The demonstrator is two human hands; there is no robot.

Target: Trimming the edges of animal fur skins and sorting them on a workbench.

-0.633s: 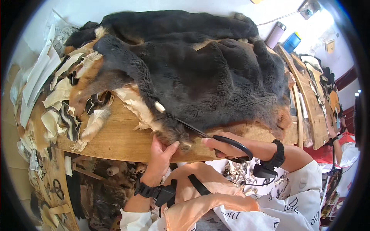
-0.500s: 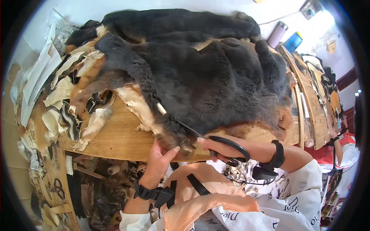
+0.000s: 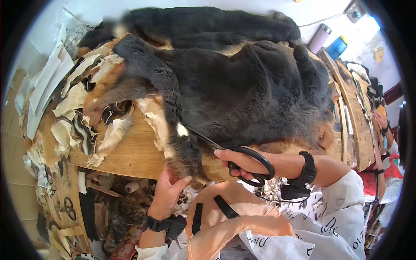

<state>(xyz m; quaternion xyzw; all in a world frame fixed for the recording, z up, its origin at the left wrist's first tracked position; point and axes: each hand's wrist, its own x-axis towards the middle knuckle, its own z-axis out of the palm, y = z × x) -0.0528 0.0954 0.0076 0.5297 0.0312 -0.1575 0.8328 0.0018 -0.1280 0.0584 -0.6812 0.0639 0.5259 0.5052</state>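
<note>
Right grip (image 3: 240,161): fingers wrapped around the handles of black-handled scissors (image 3: 268,164), blades against the fur. Left grip (image 3: 170,187): thumb and fingers pinching the lower left end of a dark fur pelt (image 3: 221,95). Pelt: spread over wooden tabletop (image 3: 117,156). Pale hide scraps (image 3: 71,102): heaped left. Lilac flask (image 3: 320,39): upper right.

The fur (image 3: 234,99) is covered in a dense, soft-looking pile, faintly lustrous in places, while a dry, matt, leathery face is shown by the pale scraps (image 3: 71,102). In the scissors (image 3: 269,166), thin metal blades are joined to smooth, glossy handles. The desk (image 3: 125,155) is made of smooth, visibly grained wood. The peach cloth (image 3: 255,221) is matt and creased. A smooth finish is shown by the flask (image 3: 320,39), and glossy, plastic-looking walls by the bottle (image 3: 337,48).
</note>
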